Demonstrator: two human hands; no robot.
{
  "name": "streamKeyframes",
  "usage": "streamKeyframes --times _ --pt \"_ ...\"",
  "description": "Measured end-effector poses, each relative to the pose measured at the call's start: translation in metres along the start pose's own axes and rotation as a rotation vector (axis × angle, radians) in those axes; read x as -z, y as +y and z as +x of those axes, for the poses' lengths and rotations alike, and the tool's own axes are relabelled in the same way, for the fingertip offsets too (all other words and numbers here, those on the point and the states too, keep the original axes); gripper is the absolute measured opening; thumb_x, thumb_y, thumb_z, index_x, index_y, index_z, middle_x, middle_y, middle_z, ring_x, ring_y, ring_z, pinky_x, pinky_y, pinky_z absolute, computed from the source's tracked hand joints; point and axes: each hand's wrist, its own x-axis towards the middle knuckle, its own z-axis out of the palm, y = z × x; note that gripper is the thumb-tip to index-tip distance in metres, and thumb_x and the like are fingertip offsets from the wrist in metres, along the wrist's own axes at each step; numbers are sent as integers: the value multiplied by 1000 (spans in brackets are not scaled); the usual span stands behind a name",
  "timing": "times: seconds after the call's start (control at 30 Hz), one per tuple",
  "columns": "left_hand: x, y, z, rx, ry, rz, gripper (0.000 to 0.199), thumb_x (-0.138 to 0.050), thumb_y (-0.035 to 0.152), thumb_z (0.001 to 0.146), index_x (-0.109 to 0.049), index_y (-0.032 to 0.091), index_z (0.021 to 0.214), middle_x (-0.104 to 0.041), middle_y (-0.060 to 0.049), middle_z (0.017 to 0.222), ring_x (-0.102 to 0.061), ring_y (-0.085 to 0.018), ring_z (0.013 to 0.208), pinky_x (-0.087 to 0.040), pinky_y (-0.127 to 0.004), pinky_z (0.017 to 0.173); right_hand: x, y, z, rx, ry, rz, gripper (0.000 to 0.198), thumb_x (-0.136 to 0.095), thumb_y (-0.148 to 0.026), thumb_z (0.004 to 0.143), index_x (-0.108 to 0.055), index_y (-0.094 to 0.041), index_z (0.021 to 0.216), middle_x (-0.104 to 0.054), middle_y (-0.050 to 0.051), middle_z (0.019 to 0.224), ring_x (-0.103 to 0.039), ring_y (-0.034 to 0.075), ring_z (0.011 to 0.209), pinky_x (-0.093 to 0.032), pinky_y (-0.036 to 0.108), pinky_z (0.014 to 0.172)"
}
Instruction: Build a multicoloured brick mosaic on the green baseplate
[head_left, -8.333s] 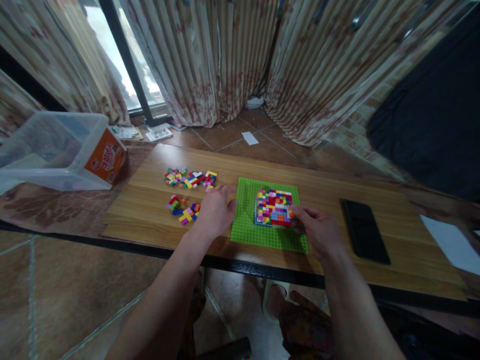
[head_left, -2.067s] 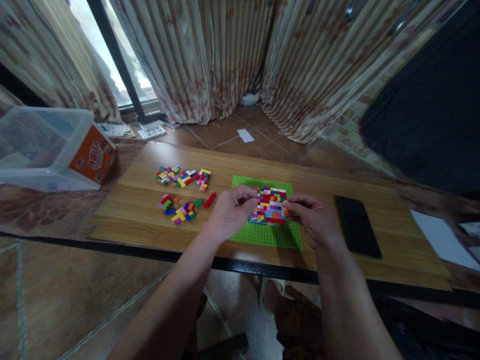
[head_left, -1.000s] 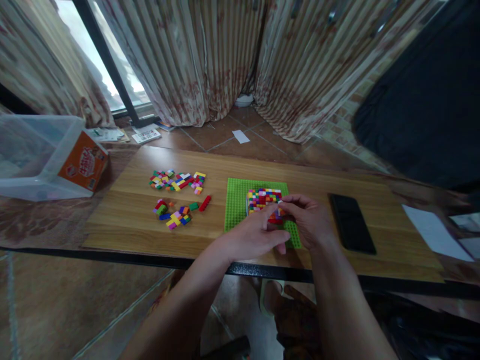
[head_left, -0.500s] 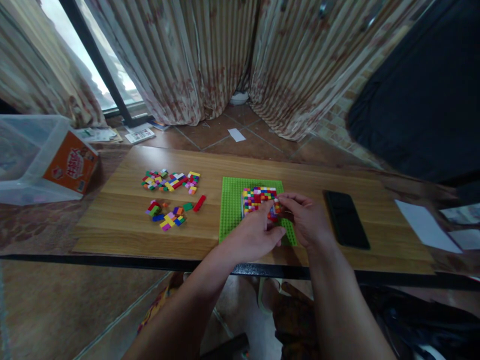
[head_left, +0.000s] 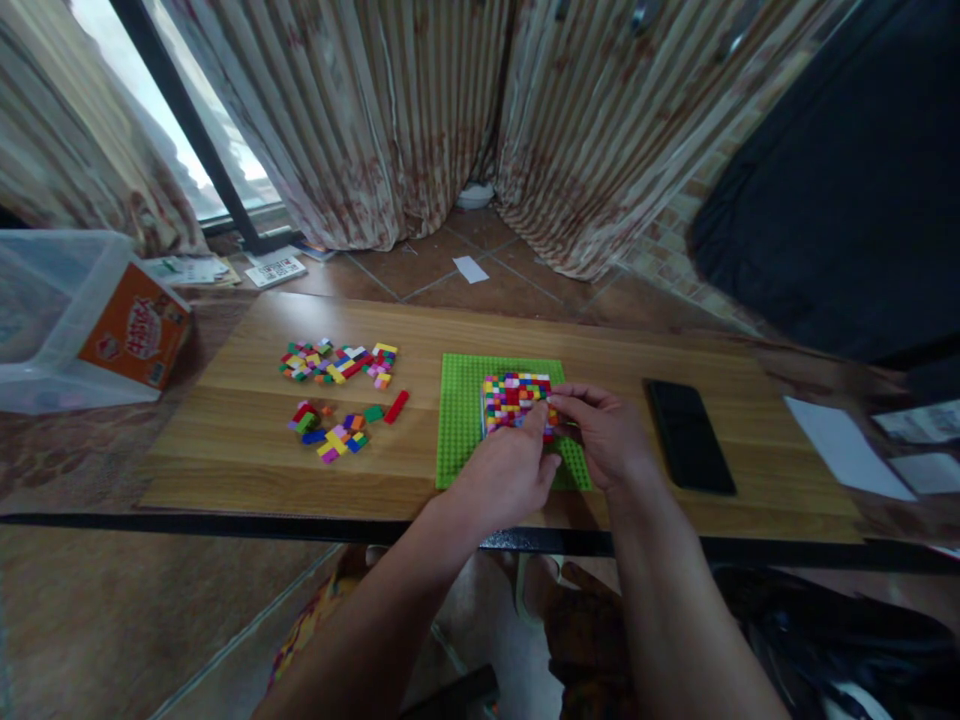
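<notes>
A multicoloured block of toy building bricks (head_left: 517,393) stands on a green studded baseplate (head_left: 459,420), its near right part covered by my hands. My left hand (head_left: 510,465) lies over its near side, index finger stretched out with the tip on the top bricks. The thumb stands apart, and the other fingers are partly hidden. At the block's right edge, my right hand (head_left: 606,435) has thumb and index finger closed in a pinch; whatever is between them is too small to make out. Loose bricks (head_left: 345,440) lie in a group left of the baseplate.
More loose bricks (head_left: 304,362) lie farther back on the wooden table (head_left: 225,440). A red long brick (head_left: 396,406) is nearer the baseplate. To the right rests a black phone (head_left: 690,435). A clear plastic bin (head_left: 56,330) with an orange label stands at the left.
My left index fingertip has shifted slightly up and right along the block, towards my right fingertips. My right hand stays at the block's right edge. The whole view has drifted slightly.
</notes>
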Motion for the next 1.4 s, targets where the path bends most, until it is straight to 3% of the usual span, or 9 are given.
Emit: streamKeyframes --times 0.63,0.8,0.9,1.2,1.4 --pt "-11 3 -4 55 -31 229 68 -45 30 92 -22 6 151 -73 -18 95 -71 -30 84 -54 -42 76 -1 12 1 -28 11 45 27 -83 -31 50 -67 -19 68 -65 -2 62 -57 10 54 -45 21 49" --pt "-13 0 -5 52 -31 161 72 -45 32 92 -16 7 153 -73 -13 87 -70 -28 79 -54 -40 74 2 12 -2 -86 -32 101 34 -84 -45 53 -68 -19 68 -64 -2 61 -54 9 52 -44 21 49" --pt "-9 -2 -6 29 -5 112 68 -45 30 92 -22 10 153 -73 -11 87 -70 -26 78 -54 -38 73 3 11 -1 -77 2 87 38 -83 -51 56 -68 -18 69 -65 -2 63 -53 8 51 -43 20 47" --pt "28 -20 -13 34 311 -230 39 -48 29 92 -59 16 127 -67 -1 72 -58 -13 59 -44 -23 58 0 12 -1 -36 8 -54 41 -82 -54 55 -68 -19 71 -65 -2 60 -55 10 51 -42 22 49" --pt "58 -49 -20 132 511 -270 30 -52 31 88 -66 16 110 -55 3 59 -56 -13 58 -41 -22 57 1 12 -2 -4 4 -120 39 -81 -50 54 -70 -19 74 -65 -2 61 -56 11 53 -43 23 50"
